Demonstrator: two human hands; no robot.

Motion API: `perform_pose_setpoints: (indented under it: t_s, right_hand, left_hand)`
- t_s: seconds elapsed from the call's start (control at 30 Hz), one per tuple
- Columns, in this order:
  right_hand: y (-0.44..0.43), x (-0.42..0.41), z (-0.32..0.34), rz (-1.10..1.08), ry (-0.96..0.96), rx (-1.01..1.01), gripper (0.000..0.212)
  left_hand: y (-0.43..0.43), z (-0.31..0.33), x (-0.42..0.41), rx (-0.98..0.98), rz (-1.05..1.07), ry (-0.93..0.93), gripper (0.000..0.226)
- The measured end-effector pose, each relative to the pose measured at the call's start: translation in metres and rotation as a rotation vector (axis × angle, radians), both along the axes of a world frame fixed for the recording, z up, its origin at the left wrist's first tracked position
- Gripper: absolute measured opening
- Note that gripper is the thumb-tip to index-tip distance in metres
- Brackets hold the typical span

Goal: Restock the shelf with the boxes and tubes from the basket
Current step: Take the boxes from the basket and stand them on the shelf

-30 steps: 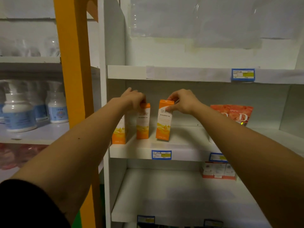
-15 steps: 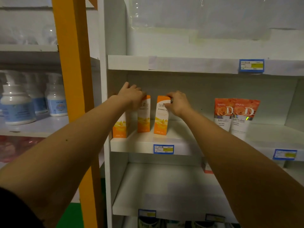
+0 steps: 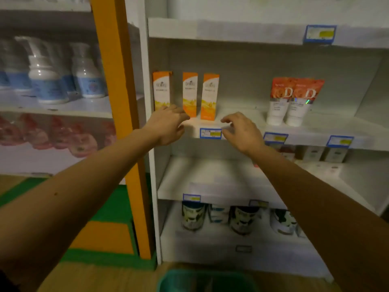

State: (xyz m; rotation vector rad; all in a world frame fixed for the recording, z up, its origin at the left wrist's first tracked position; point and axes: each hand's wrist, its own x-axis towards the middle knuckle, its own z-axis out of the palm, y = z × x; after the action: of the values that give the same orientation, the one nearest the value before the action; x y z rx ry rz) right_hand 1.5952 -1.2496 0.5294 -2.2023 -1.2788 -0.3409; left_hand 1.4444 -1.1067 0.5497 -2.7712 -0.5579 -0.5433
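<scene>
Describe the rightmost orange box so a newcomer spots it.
Right of the orange post, find the white shelf holding two red-topped tubes. Of three upright orange boxes at its left end, the rightmost box stands nearest the tubes, above a blue price tag.

The red-topped tubes (image 3: 295, 102) each show a large "D".

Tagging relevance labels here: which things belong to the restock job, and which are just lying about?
Job: three orange boxes, two red-topped tubes, their shelf, green basket, left hand and right hand, both empty.
Lying about: pump bottles, pink packs, tins lower down, price tags.
</scene>
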Motion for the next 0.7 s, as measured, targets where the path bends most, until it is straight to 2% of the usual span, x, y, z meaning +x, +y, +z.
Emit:
perform_pose_setpoints:
  t_s: [0.2,0.4,0.5,0.6,0.7]
  right_hand:
    - [-0.038,-0.035,-0.094,0.033,0.065,-0.142,0.033]
    - [-0.057,-0.062,-0.208,0.084,0.287,-0.286,0.024]
    - [-0.064,-0.071,-0.277,0.106,0.371,-0.460,0.029]
    - [-0.066,-0.076,-0.338,0.127,0.482,-0.640,0.025]
    - [-0.067,-0.079,-0.389,0.108,0.537,-0.744,0.025]
  left_hand:
    - [-0.038,-0.093,-0.038,-0.116,0.019,0.151,0.047]
    - [-0.060,-0.200,-0.051,-0.316,0.037,0.312,0.048]
    - [-0.063,-0.266,-0.051,-0.407,0.047,0.427,0.049]
    - [-0.063,-0.332,-0.050,-0.482,0.058,0.543,0.048]
    - [-0.064,-0.388,-0.045,-0.544,0.068,0.635,0.040]
